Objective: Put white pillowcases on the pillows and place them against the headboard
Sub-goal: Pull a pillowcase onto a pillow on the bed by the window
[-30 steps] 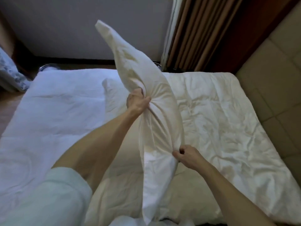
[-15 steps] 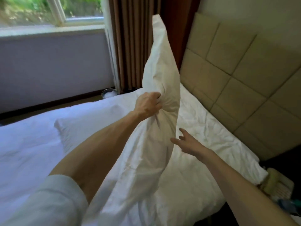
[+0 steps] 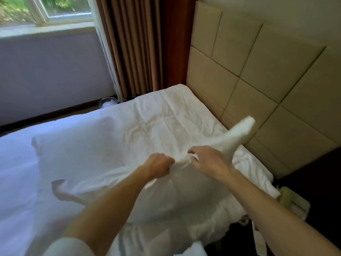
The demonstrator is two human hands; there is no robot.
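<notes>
A white-cased pillow lies low over the bed, one blurred corner lifted toward the tan padded headboard. My left hand grips a bunch of its fabric at the middle. Just to the right, my right hand pinches the same bunched fabric. A second white pillow lies flat on the bed to the left, away from the headboard. The white mattress cover by the headboard is wrinkled.
Brown curtains hang beside the window at the back. A small bin stands on the floor past the bed. A dark nightstand with a phone sits at the right, next to the bed.
The pillow swung down from upright to low over the bed, its top tipping toward the headboard. My right hand, open half a second ago, now pinches the fabric beside my left hand.
</notes>
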